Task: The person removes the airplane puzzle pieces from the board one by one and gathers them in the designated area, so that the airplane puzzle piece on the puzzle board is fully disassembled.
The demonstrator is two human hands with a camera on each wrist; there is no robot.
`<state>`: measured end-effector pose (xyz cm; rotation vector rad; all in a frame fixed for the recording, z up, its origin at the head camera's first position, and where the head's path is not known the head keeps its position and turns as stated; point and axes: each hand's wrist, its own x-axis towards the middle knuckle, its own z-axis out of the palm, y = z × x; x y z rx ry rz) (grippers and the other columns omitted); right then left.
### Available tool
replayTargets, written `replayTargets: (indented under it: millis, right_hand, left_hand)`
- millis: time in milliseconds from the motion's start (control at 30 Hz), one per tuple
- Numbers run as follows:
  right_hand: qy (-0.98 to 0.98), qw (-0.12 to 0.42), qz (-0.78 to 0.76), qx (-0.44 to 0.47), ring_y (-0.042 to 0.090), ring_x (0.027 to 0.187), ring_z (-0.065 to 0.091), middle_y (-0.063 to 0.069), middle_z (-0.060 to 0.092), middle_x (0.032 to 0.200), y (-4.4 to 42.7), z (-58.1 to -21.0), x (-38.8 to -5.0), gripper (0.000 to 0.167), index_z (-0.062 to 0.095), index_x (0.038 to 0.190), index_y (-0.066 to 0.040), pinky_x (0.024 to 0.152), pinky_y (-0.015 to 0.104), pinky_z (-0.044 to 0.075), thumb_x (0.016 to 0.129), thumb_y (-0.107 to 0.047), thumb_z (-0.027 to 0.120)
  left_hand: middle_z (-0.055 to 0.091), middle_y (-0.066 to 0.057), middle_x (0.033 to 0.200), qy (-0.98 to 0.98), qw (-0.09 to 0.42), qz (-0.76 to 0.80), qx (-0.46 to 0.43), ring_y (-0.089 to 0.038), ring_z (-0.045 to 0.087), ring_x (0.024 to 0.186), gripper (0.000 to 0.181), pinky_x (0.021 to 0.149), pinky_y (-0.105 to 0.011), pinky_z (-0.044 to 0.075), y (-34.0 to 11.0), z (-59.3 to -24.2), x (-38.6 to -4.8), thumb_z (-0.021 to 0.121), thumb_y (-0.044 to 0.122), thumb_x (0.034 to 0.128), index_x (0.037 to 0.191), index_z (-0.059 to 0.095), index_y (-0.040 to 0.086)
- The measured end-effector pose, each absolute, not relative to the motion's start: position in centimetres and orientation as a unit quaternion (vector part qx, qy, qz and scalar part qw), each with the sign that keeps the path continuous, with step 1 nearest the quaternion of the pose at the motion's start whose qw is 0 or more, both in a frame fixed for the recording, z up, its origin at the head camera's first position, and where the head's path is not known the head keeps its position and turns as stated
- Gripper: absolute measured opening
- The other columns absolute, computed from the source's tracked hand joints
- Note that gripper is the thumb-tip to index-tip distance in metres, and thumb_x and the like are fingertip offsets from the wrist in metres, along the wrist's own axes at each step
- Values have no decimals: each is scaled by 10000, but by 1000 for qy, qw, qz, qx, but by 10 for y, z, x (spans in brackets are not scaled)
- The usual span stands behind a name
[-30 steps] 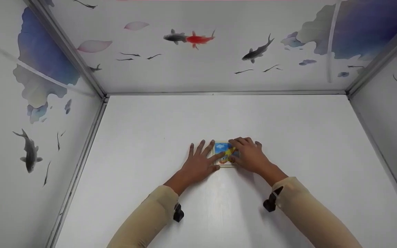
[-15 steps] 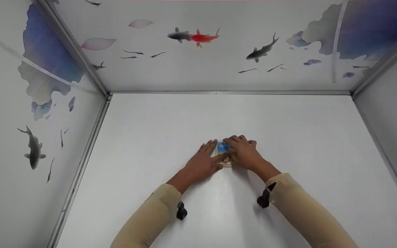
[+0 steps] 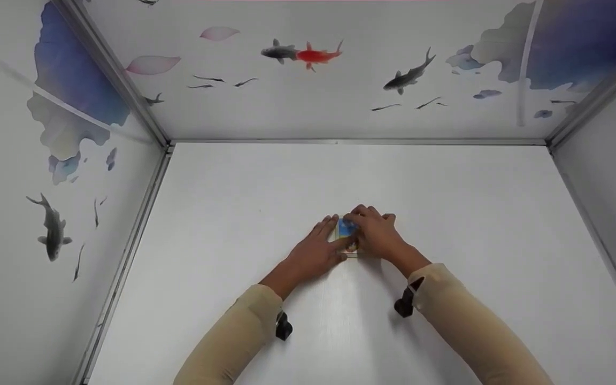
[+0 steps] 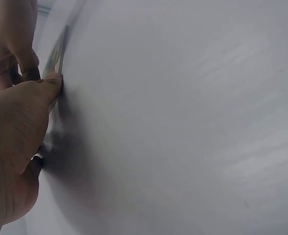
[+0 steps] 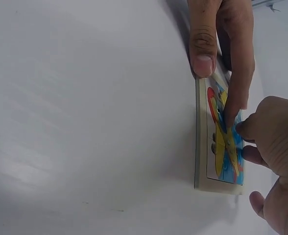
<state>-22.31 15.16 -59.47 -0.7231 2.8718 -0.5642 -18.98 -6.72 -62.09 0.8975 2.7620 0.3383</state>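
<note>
Left wall: white, painted with a dark fish (image 3: pixel 53 227) below a blue patch (image 3: pixel 75 67).
My left sleeve: beige (image 3: pixel 233 331), reaching in from the bottom of the head view.
Left cuff device: small and black (image 3: pixel 283 326), sitting at the inner side of that cuff.
Fish pair: one grey, one red (image 3: pixel 301 54), painted on the back wall beyond my hands.
My left hand: fingers fairly straight (image 3: pixel 310 254), curled round nothing; most lie along the left side of the framed picture (image 5: pixel 220 156), the forefinger reaches over its face, and the thumb touches its near left corner.
Framed picture: flat on the white table (image 3: pixel 222 187), between my two hands and partly covered by both; yellow and red shapes over blue, inside a pale frame (image 5: pixel 217 187).
My right hand: bent over the right part of the picture (image 3: pixel 383 238), fingertips down on its far portion; whether I pinch a piece there or merely press, I cannot tell.
Right cuff device: black too (image 3: pixel 403 306), hanging at the inner side of the other cuff.
My right sleeve: beige (image 3: pixel 471 318), slanting down towards the lower right.
Right wall: pale (image 3: pixel 602 123), with thin dark painted strokes.
</note>
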Motion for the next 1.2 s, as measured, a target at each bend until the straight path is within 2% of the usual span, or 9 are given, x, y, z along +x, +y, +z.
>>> replayTargets:
  millis: [133,367,533,900,1100,1200]
  right_hand:
    - [948,78,-198,-237,362,1371,555,122,625,1454,148,-593,-225,480,656,1526,-128,987,737,446,1055,-53,711]
    - [944,76,-206,-248,456,1353,550,181,639,1467,146,-588,-225,625,624,1554,-79,983,767,491,973,-121,852]
    - [947,66,-197,-245,468,1333,571,202,654,1464,146,-586,-224,598,624,1542,-39,1020,741,506,983,-91,831]
    - [930,74,-257,-253,446,1298,627,230,675,1412,145,-588,-231,568,647,1482,39,1116,590,519,938,54,811]
    - [924,94,-286,-237,430,1262,661,218,640,1375,142,-592,-234,551,630,1512,9,1068,577,555,975,104,708]
    - [924,104,-286,-233,434,1256,662,223,623,1376,141,-595,-235,556,617,1530,-13,1061,574,561,990,89,706]
  left_hand:
    - [137,-164,1839,939,104,104,310,-352,135,1703,559,1352,-454,212,-66,-622,-191,437,513,1182,1726,386,394]
    - [185,-209,1819,935,77,99,332,-401,185,1686,516,1343,-486,241,-66,-619,-191,482,492,1175,1665,508,330]
    - [182,-196,1823,935,77,100,330,-395,193,1685,525,1339,-484,255,-66,-621,-192,460,507,1179,1679,489,350]
    - [181,-213,1819,936,91,112,320,-398,188,1685,521,1334,-485,272,-68,-614,-192,477,488,1180,1680,491,342]
    - [189,-207,1818,937,95,102,319,-393,184,1686,521,1338,-479,261,-68,-614,-191,474,496,1178,1674,499,339]
    - [216,-208,1810,937,88,93,325,-398,209,1679,514,1336,-479,265,-67,-615,-191,483,491,1177,1665,514,330]
